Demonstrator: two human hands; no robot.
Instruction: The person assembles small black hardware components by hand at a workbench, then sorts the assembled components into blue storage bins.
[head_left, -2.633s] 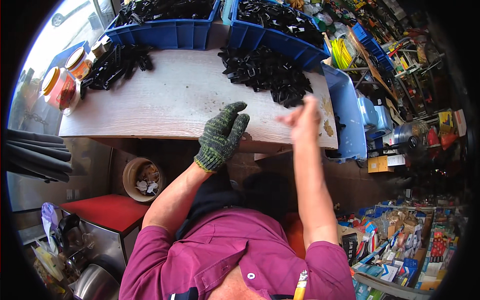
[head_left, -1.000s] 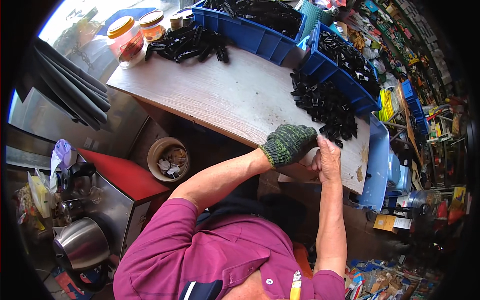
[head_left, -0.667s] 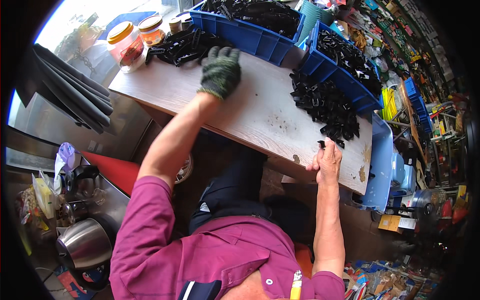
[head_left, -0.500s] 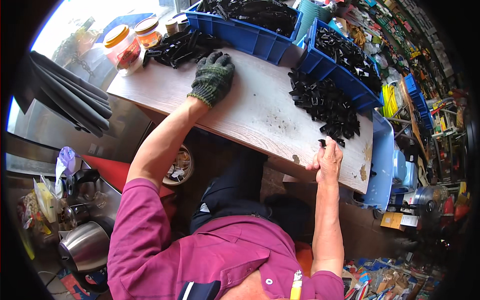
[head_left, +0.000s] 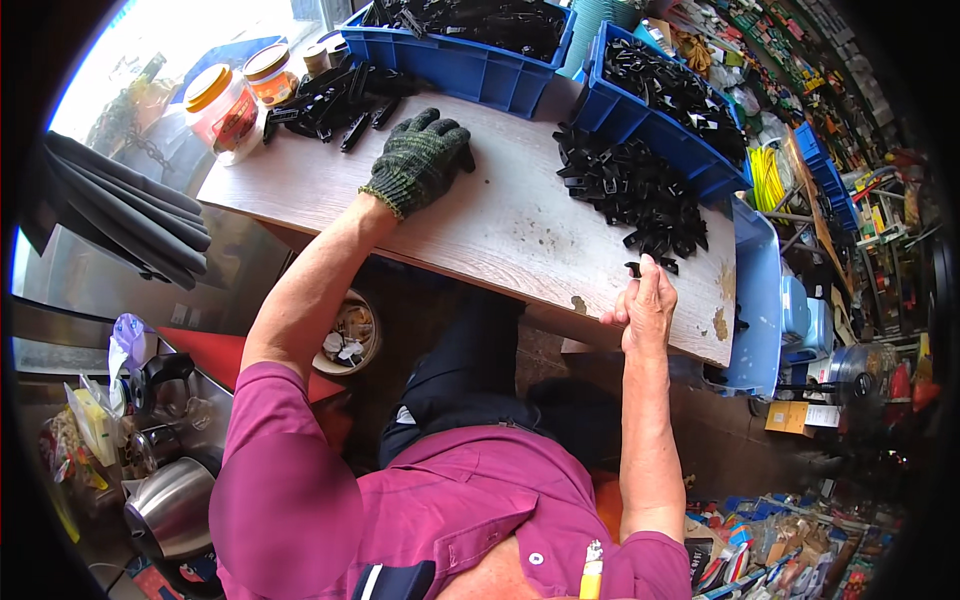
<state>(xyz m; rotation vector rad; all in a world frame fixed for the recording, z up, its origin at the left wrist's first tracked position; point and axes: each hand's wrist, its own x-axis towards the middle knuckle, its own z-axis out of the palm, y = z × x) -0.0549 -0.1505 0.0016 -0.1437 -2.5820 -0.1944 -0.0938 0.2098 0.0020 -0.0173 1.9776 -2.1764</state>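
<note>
My left hand (head_left: 420,162), in a dark green knitted glove, is palm down over the pale wooden table (head_left: 500,215). Its fingers are somewhat apart, and no object shows in it; the palm side is hidden. Beyond it, a pile of long black plastic pieces (head_left: 335,100) lies by the jars. My bare right hand (head_left: 648,305) is closed at the table's near right part, pinching a small black plastic piece (head_left: 633,268) between thumb and fingertips. Just beyond it spreads a heap of small black plastic pieces (head_left: 635,190).
Two blue crates, one at the back (head_left: 460,65) and one at the right (head_left: 660,125), are filled with black pieces. A lidded jar (head_left: 222,115) stands at the far left corner. A light blue bin (head_left: 755,320) adjoins the right edge. Below the table is a round bucket (head_left: 373,352).
My left hand has drawn back slightly from the long black pieces, and its fingers look more spread. My right hand still pinches the small piece. The whole view has shifted a little.
</note>
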